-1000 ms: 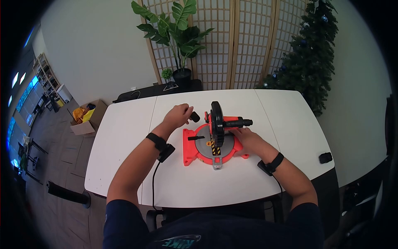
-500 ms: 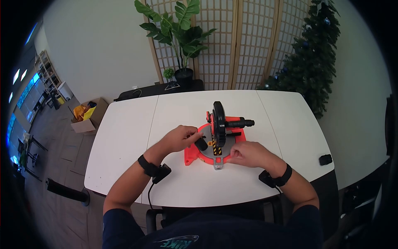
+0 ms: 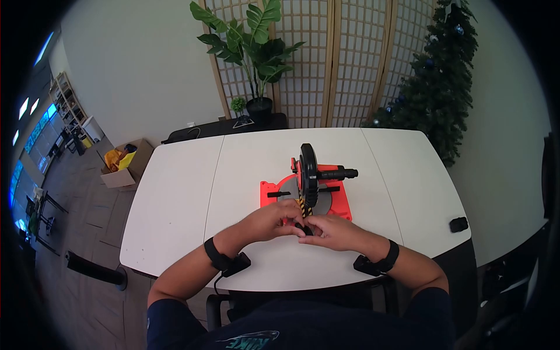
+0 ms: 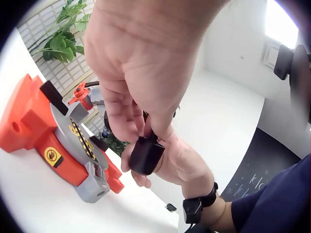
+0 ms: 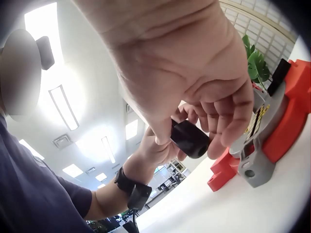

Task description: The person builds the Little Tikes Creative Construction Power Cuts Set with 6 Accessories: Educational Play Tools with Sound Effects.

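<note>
A small black knob-like piece [image 3: 307,231] with a rounded end is between both hands, just in front of the toy miter saw. My left hand [image 3: 271,221] pinches it with thumb and fingers. From the other side, the fingers of my right hand [image 3: 335,233] grip it too. In the left wrist view the black piece [image 4: 146,158] hangs rounded end down, and the right wrist view shows a small hole in its end. The miter saw [image 3: 341,201] has a red base, grey turntable, black blade guard and side handle. Its grey front bracket [image 5: 257,167] is bare, close to the fingers.
The saw stands on a white table [image 3: 175,192]. At the table's right edge lies a small black object [image 3: 458,224]. A cardboard box [image 3: 137,166] sits on the floor to the left; a potted plant [image 3: 259,107] and a folding screen [image 3: 350,70] are behind.
My left hand has come from the saw's left side toward its front, carrying the black piece. My right hand has left the base's right side and joined it at the piece.
</note>
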Motion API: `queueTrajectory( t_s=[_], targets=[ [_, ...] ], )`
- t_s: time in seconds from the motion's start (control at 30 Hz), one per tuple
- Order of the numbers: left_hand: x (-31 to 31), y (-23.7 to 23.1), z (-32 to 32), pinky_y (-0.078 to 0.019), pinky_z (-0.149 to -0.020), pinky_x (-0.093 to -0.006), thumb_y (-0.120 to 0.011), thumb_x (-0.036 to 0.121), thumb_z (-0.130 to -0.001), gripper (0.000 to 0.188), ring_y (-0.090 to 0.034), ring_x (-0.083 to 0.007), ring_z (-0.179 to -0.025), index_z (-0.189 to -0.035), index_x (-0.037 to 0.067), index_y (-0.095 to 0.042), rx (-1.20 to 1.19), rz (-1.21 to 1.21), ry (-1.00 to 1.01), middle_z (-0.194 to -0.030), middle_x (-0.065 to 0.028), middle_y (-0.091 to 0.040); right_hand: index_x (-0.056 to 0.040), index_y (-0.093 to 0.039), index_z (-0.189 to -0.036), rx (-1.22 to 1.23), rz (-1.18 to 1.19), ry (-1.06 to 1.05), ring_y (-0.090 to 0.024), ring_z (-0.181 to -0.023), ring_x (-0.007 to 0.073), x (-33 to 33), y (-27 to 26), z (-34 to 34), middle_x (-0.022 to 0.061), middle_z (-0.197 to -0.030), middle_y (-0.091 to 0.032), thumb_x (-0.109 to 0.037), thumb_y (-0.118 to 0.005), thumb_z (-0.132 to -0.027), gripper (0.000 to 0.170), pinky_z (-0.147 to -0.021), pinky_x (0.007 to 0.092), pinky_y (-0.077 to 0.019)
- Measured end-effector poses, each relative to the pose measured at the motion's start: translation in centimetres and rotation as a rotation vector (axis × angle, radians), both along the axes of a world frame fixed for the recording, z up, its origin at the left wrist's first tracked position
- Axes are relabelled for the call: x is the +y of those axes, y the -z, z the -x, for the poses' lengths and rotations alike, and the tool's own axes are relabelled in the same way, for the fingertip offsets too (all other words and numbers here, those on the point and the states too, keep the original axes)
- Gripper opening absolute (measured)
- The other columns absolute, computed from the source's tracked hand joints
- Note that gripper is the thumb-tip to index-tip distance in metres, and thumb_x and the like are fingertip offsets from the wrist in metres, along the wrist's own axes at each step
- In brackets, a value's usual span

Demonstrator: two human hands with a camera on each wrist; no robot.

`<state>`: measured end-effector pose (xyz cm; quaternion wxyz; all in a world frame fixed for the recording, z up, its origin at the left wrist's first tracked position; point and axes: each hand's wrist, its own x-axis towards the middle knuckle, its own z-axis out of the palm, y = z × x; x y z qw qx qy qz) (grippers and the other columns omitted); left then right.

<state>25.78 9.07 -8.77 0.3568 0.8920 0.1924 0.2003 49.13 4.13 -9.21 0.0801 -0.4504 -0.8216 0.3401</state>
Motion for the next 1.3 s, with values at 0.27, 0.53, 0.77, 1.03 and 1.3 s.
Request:
queueTrajectory(
  t_s=[0.27,0.53,0.77,1.03,1.3],
  targets=[
    [1.8,-0.6,2.0,-0.0517,-0.079,-0.0351,-0.082,0.034,-0.083,0.038,-0.061,-0.0238,-0.097,-0.105,0.008,-0.064,0.306,0.000,-0.102,-0.107,-0.0075,-0.063,-0.0079,-0.066,-0.110,-0.059,0.080,0.033,-0.066,-0.080,0.0222,0.3,-0.8,-2.4,0.0091,-0.087,-0.068,-0.051,-0.062,-0.095,0.046,-0.071,0.0357,-0.0510],
    [5.0,2.8,4.1,-0.0350,-0.118,-0.0456,-0.085,0.054,-0.072,0.109,-0.031,-0.0411,-0.146,-0.150,0.001,-0.030,0.563,-0.143,-0.438,-0.157,-0.0237,-0.029,-0.0025,-0.068,-0.098,-0.056,-0.180,0.318,-0.064,-0.082,0.0341,4.2,1.5,-7.0,0.0205,-0.087,-0.067,-0.044,-0.052,-0.101,0.044,-0.078,0.0428,-0.0503],
    [5.5,4.3,3.6,-0.0347,-0.118,-0.0472,-0.089,0.061,-0.059,0.134,-0.029,-0.0420,-0.146,-0.154,-0.002,-0.018,0.615,-0.057,-0.448,-0.157,-0.0260,-0.026,0.0081,-0.062,-0.122,0.283,0.194,0.518,-0.063,-0.107,0.0262,5.1,2.0,-7.6,0.0207,-0.117,-0.067,-0.051,-0.041,-0.105,0.065,-0.095,0.0335,-0.0470],
    [5.3,5.4,3.1,-0.0406,-0.114,-0.0462,-0.091,0.058,-0.055,0.137,-0.038,-0.0434,-0.140,-0.153,-0.004,-0.018,0.556,-0.138,-0.487,-0.154,-0.0264,-0.027,0.0038,-0.051,-0.139,0.361,0.351,0.495,-0.055,-0.120,0.0231,5.5,1.2,-7.0,0.0156,-0.131,-0.061,-0.054,-0.030,-0.107,0.069,-0.107,0.0335,-0.0376],
    [4.8,5.0,2.3,-0.0498,-0.105,-0.0429,-0.091,0.052,-0.055,0.132,-0.052,-0.0441,-0.128,-0.150,-0.006,-0.021,0.546,-0.110,-0.531,-0.150,-0.0288,-0.030,0.0041,-0.048,-0.142,0.468,0.351,0.488,-0.052,-0.128,0.0218,5.9,1.3,-6.7,0.0169,-0.139,-0.055,-0.053,-0.031,-0.107,0.069,-0.111,0.0338,-0.0364]
  ],
)
